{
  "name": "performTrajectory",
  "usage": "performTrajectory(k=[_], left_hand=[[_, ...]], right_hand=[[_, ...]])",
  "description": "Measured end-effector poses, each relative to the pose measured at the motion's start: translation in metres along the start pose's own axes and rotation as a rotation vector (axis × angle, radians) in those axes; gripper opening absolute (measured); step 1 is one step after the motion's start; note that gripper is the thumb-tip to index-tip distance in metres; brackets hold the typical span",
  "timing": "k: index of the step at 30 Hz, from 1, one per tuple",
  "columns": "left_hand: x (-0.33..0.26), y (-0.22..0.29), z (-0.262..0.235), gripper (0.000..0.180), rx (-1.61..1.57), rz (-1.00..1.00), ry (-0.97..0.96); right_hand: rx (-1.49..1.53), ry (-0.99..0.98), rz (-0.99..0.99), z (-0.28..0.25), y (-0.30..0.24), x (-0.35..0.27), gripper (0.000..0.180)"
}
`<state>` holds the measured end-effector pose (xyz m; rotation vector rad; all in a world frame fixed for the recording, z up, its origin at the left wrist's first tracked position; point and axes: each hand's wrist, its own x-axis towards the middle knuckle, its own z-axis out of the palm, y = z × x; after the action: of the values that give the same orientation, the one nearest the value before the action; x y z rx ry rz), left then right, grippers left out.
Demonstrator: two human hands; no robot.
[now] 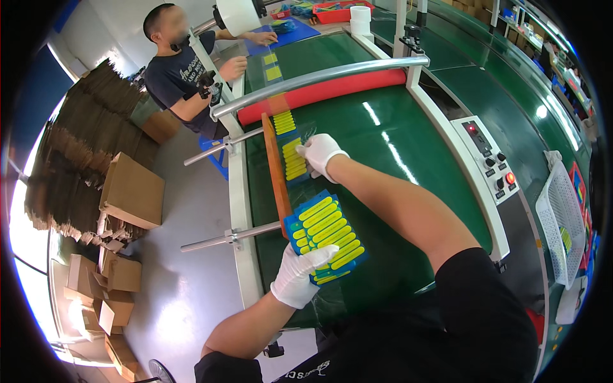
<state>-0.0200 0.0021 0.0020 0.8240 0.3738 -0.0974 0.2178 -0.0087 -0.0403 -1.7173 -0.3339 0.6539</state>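
My left hand (301, 270), in a white glove, is closed round a stack of blue cards with yellow rounded strips (329, 223), its thumb lying across the front. Farther up the green conveyor belt (383, 153), my gloved right hand (322, 155) has its fingers curled at the right edge of a similar blue-and-yellow card (294, 159); its fingertips are partly hidden. That card lies along an orange guide bar (276, 169). Just beyond it, another card (284, 121) sits close to the red roller (345, 87). Shiny clear film shows around these cards.
A co-worker (182, 70) stands at the belt's far left, hands near more cards. A metal bar (319, 78) crosses above the roller. At right are a control panel (488, 159) and a white basket (559, 220). Cardboard boxes (133, 191) stand on the left floor.
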Motion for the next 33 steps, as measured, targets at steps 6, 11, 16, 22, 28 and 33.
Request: performTrajectory(k=[6,11,16,22,28,33], left_hand=[[0.001,0.004,-0.004,0.051,-0.035,-0.019,-0.009],[0.0,0.005,-0.003,0.052,-0.017,-0.031,-0.008],[0.003,0.004,-0.004,0.052,-0.028,-0.032,-0.017],[0.0,0.0,-0.002,0.051,-0.002,-0.012,-0.027],[-0.004,0.007,-0.004,0.045,-0.073,0.053,-0.015],[0.005,0.006,-0.007,0.046,-0.095,0.107,0.005]], right_hand=[[-0.487,-0.021,0.047,0.005,-0.007,0.021,0.042],[-0.657,-0.011,0.038,0.01,-0.018,0.027,0.038],[-0.747,0.091,-0.096,0.005,-0.009,0.033,0.048],[-0.599,0.131,-0.012,-0.004,-0.006,0.007,0.043],[-0.061,-0.103,-0.018,-0.025,-0.024,-0.095,0.052],[-0.094,-0.294,-0.187,-0.04,-0.023,-0.149,0.058]])
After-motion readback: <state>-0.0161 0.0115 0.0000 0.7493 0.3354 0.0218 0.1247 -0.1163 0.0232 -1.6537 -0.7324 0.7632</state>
